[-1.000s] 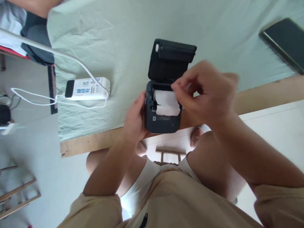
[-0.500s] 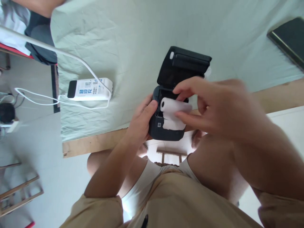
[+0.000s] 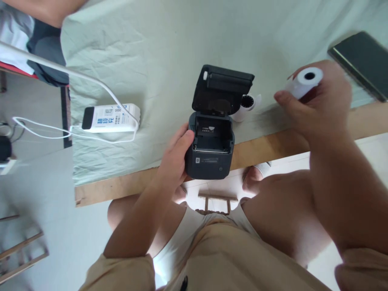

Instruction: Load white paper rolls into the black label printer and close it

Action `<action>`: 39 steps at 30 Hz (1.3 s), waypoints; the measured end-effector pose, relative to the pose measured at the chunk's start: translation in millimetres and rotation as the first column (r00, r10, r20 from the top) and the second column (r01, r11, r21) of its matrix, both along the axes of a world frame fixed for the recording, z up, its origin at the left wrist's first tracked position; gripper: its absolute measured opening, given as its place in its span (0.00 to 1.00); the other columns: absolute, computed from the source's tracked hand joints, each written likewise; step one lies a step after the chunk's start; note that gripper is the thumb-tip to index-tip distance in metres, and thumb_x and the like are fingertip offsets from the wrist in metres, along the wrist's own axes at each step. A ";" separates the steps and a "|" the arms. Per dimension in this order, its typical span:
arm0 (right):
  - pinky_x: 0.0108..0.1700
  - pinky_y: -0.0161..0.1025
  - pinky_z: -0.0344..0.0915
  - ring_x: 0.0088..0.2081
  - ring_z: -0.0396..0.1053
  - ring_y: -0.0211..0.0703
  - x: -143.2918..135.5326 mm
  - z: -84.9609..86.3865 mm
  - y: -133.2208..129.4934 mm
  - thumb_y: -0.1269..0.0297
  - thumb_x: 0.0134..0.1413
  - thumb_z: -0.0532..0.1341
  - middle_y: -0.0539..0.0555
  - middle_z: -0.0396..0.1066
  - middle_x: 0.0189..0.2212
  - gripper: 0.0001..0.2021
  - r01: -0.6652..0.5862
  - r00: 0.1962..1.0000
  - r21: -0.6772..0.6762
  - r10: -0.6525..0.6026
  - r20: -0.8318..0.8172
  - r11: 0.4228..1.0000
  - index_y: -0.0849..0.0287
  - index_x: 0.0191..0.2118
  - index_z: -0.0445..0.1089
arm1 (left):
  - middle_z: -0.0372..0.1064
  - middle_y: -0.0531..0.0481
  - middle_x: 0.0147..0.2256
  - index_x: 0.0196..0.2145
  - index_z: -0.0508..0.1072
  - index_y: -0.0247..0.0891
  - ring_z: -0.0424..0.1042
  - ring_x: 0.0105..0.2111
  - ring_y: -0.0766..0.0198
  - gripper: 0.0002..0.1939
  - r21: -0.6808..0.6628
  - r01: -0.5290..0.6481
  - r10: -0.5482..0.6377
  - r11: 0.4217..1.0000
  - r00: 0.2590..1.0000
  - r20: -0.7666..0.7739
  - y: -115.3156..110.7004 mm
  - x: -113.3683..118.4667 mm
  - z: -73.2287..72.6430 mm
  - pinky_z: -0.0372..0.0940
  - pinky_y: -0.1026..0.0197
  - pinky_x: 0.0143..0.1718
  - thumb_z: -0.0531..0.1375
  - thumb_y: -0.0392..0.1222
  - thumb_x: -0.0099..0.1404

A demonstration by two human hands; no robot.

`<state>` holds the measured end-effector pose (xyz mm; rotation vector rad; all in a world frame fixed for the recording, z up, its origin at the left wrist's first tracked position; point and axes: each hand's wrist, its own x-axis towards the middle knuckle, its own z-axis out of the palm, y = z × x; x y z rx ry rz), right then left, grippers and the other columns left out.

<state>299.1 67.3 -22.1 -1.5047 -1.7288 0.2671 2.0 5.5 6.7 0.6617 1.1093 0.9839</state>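
Note:
My left hand (image 3: 177,155) grips the left side of a small black label printer (image 3: 209,163) near the table's front edge. Its lid (image 3: 216,95) stands raised, and the paper bay shows with no roll in it. Over the table to the right, my right hand (image 3: 321,97) is closed around a white paper roll (image 3: 298,87), whose dark core hole faces up. Behind the printer's right side stands a second white roll (image 3: 242,111) with a dark core, partly hidden by the lid.
A white power bank (image 3: 112,118) with a white cable lies on the left of the green tablecloth (image 3: 157,60). A dark, flat, book-like object (image 3: 362,62) rests at the far right. The wooden table edge (image 3: 121,184) runs across the front. Another person's arm (image 3: 48,10) shows at top left.
My right hand has lifted the paper roll out of the printer and carried it to the right. My left hand still holds the printer, its lid still raised.

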 end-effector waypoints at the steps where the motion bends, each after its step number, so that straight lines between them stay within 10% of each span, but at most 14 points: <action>1: 0.37 0.44 0.68 0.38 0.72 0.48 3.2 -3.0 0.8 0.55 0.54 0.70 0.57 0.73 0.39 0.13 0.060 0.997 -0.012 -0.059 0.058 0.998 0.51 0.42 0.71 | 0.76 0.53 0.30 0.42 0.77 0.41 0.75 0.25 0.64 0.17 0.006 -0.007 0.007 1.000 1.000 0.001 -0.1 0.0 -0.3 0.69 0.65 0.25 0.65 0.56 0.65; 4: 0.44 0.46 0.68 0.39 0.73 0.49 3.8 -2.0 0.4 0.59 0.46 0.75 0.57 0.75 0.40 0.21 0.196 0.971 -0.038 -0.189 0.145 0.980 0.51 0.46 0.72 | 0.73 0.54 0.26 0.37 0.76 0.41 0.72 0.23 0.66 0.15 0.006 -0.022 0.022 1.000 1.000 0.017 0.3 0.1 -1.4 0.67 0.66 0.22 0.66 0.55 0.65; 9: 0.56 0.51 0.67 0.52 0.74 0.57 -26.9 28.2 -21.1 0.67 0.53 0.67 0.61 0.76 0.49 0.21 0.006 0.966 0.279 -0.078 0.247 0.960 0.53 0.53 0.70 | 0.75 0.53 0.29 0.38 0.77 0.41 0.74 0.25 0.65 0.15 0.006 -0.024 0.024 1.000 1.000 0.004 2.5 1.8 -0.1 0.70 0.65 0.25 0.65 0.55 0.65; 17: 0.60 0.52 0.70 0.59 0.73 0.55 -59.7 8.3 -13.3 0.65 0.53 0.64 0.60 0.73 0.58 0.29 -0.230 0.956 -0.009 0.228 0.185 0.973 0.49 0.62 0.61 | 0.75 0.54 0.29 0.41 0.75 0.42 0.74 0.24 0.65 0.14 0.012 -0.037 0.038 0.999 0.999 -0.028 -0.6 4.1 5.1 0.68 0.64 0.24 0.63 0.54 0.66; 28: 0.41 0.44 0.74 0.33 0.73 0.43 -53.4 2.2 -8.0 0.65 0.46 0.70 0.53 0.77 0.42 0.30 -0.229 0.971 -0.101 0.234 0.041 0.968 0.50 0.57 0.65 | 0.74 0.55 0.28 0.43 0.75 0.42 0.71 0.21 0.66 0.17 -0.042 -0.045 0.045 0.998 0.999 -0.004 -0.5 3.6 6.1 0.62 0.66 0.17 0.65 0.55 0.64; 39: 0.45 0.47 0.73 0.41 0.75 0.49 -54.2 2.2 -7.8 0.65 0.45 0.70 0.52 0.75 0.40 0.26 -0.190 0.974 -0.105 0.201 0.102 0.976 0.48 0.52 0.67 | 0.78 0.53 0.35 0.40 0.78 0.43 0.80 0.37 0.60 0.12 0.068 -0.135 0.135 0.988 0.991 0.011 -3.8 5.7 -6.3 0.75 0.63 0.38 0.63 0.52 0.68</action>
